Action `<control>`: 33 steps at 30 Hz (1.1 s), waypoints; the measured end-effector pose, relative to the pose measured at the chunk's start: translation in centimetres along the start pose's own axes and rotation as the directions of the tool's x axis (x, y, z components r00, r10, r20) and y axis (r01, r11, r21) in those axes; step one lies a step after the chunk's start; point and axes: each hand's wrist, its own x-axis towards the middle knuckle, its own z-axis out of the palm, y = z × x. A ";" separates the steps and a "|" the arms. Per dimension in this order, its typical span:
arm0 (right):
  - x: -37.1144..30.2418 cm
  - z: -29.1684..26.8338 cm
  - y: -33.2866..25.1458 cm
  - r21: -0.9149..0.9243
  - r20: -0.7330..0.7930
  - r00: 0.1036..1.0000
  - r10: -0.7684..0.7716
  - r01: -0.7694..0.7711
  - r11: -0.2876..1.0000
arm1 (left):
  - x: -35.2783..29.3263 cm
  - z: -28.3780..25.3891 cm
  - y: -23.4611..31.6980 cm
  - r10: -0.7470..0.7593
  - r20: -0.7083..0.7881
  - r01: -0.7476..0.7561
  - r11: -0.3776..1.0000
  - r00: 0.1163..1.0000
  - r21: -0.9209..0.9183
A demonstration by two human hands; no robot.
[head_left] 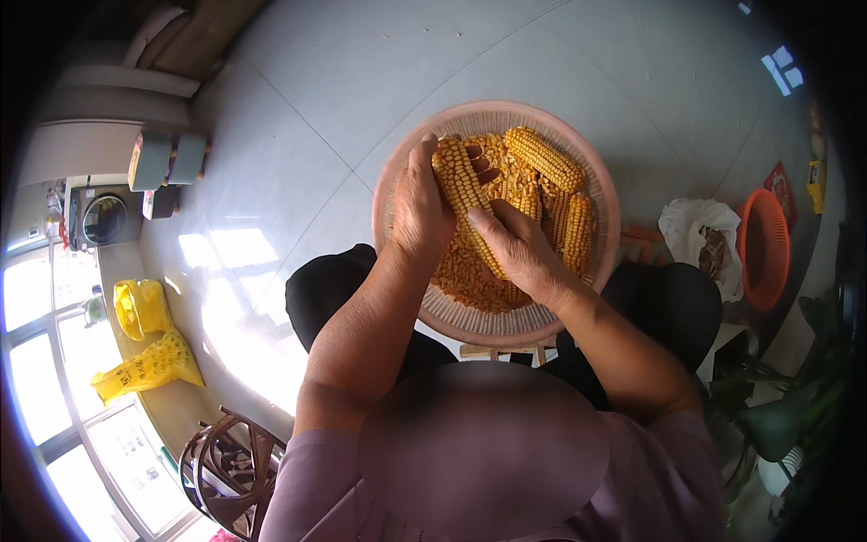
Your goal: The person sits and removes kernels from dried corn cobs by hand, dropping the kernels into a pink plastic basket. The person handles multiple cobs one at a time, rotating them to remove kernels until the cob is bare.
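Over a round pink basket (607,194) I hold one yellow corn cob (462,183) slantwise with both hands. My left hand (423,203) wraps round its upper left side, the fingertips showing behind the cob. My right hand (519,239) grips it lower down, its thumb pressed on the kernels. Inside the basket, loose corn kernels (479,287) spread on the near left. Another whole cob (545,159) rests at the far right of the heap, and several more cobs lie beneath and beside my right hand.
A white plastic bag (691,226) and an orange basket (765,248) stand on the right. Yellow bags (149,361) lie on the left near the windows, above a dark wooden chair (230,470). The basket sits between my knees, over a wooden support (506,351). A few kernels dot the tiled floor (307,108).
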 end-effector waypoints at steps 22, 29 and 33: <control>-1.3 0.6 -1.0 0.342 0.141 0.978 0.151 -0.191 0.920 | 0.4 -0.8 -1.9 0.067 0.012 -0.068 0.989 0.998 0.133; -1.8 1.3 -0.8 0.232 0.058 0.994 0.091 -0.102 0.967 | -0.9 0.6 -1.2 0.021 -0.024 -0.014 0.972 0.999 0.234; -1.9 1.0 -0.7 0.217 0.066 0.993 0.098 -0.110 0.970 | -0.1 -0.1 -2.1 0.084 -0.074 -0.055 0.944 0.994 0.324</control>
